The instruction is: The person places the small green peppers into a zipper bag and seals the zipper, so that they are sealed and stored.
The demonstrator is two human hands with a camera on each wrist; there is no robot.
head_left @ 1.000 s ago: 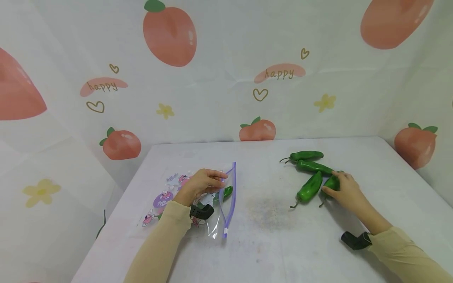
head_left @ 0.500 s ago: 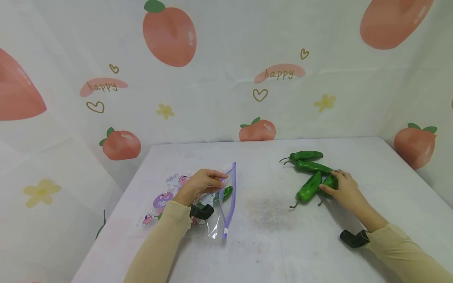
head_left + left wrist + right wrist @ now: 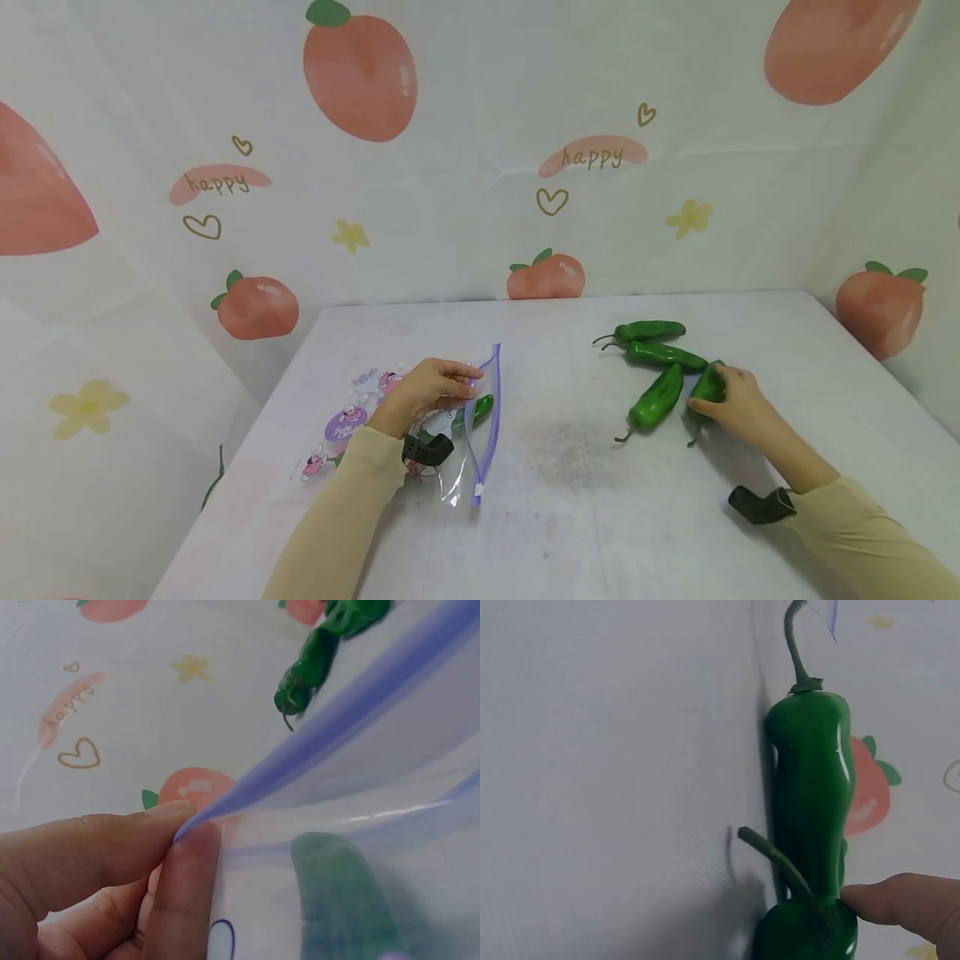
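My left hand [image 3: 431, 390] pinches the purple zip edge of a clear printed zip bag [image 3: 489, 442] between thumb and finger. The bag's mouth gapes toward the right, and a green pepper [image 3: 482, 407] lies inside near it. In the left wrist view the pinched purple strip [image 3: 300, 750] slants up from the fingertips. On the right, my right hand [image 3: 735, 404] grips a green pepper [image 3: 707, 387] with its stem toward me. The right wrist view shows the thumb [image 3: 907, 904] against this pepper [image 3: 802, 934]; the other fingers are hidden there.
Left of the held pepper lies another green pepper [image 3: 657, 400]. Two more, a middle pepper [image 3: 663, 355] and a far pepper [image 3: 651, 330], lie behind it. The white table [image 3: 585, 533] meets a printed curtain [image 3: 450, 208] at its back edge.
My right hand shifts slightly left, then back to the right with the pepper, which now stands a little apart from its neighbour. The left hand and bag stay put.
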